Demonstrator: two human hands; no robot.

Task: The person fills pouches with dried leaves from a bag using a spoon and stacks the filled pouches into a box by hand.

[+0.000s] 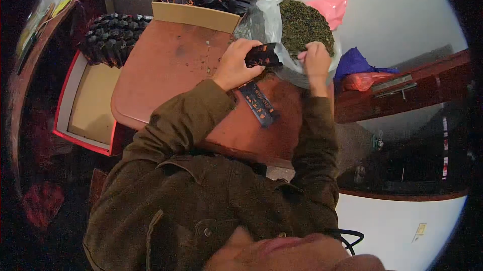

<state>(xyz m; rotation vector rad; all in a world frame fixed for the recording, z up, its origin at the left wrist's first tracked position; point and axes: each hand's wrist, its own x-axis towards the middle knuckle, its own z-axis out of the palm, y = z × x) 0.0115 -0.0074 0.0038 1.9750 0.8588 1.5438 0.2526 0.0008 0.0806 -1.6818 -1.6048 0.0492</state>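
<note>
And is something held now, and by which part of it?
The left hand holds a black packet by its sides, toward the end away from the dried leaves. Whether the right hand holds anything cannot be told.

Tabletop (pixel 171 75): reddish-brown | leaves (pixel 304 27): dark green | held packet (pixel 262 56): black, orange print | shallow box (pixel 93 105): red rim, tan inside
</note>
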